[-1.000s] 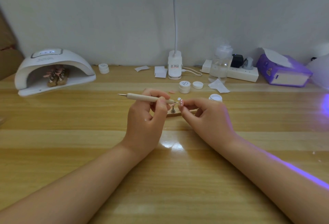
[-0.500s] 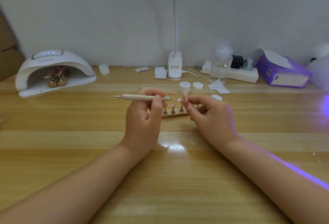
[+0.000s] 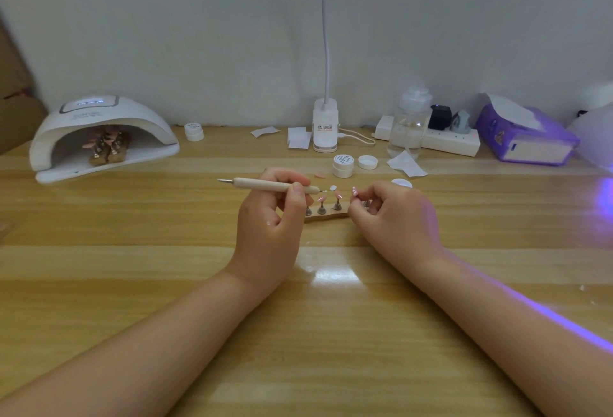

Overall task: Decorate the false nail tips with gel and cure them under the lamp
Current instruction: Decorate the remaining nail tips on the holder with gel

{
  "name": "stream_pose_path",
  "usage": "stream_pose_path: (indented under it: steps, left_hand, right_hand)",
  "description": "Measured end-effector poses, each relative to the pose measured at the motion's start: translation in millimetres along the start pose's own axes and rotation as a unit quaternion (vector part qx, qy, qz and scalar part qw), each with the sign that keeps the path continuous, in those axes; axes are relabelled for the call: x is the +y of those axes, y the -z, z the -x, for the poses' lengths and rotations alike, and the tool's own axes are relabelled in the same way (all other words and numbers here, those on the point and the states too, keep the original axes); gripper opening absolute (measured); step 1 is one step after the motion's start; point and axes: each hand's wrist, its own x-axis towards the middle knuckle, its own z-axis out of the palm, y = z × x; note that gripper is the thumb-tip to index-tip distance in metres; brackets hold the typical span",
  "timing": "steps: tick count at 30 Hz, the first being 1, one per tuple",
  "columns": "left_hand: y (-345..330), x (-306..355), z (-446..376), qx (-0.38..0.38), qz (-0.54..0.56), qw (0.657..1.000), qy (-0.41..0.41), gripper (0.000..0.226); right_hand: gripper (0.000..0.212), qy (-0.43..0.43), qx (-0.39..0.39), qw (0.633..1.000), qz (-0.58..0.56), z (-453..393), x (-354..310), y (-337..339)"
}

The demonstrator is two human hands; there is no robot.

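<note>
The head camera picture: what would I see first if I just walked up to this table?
Two hands in the middle: the left hand holds a wooden dotting tool pointing sideways, and the right hand is curled beside a small wooden stand with pink nail tips on pegs. At the far left sits a white curing lamp with more nail tips inside. A purple tissue box glows at the far right.

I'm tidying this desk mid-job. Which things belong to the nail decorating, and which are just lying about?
In use: dotting tool in left hand; nail tips on the wooden stand; right hand; gel pot; curing lamp.

Lying about: tissue box; power strip; clear bottle.
</note>
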Motion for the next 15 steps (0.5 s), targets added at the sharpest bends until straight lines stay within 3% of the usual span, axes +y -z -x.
stream_pose_path:
  steps: [15]
  left_hand:
    - [0.2,2.0,1.4,-0.011,-0.009,1.000,0.009,0.013]
  right_hand:
    - [0.023,-0.026,-0.048,0.995,0.087,-5.1,2.3,-2.7]
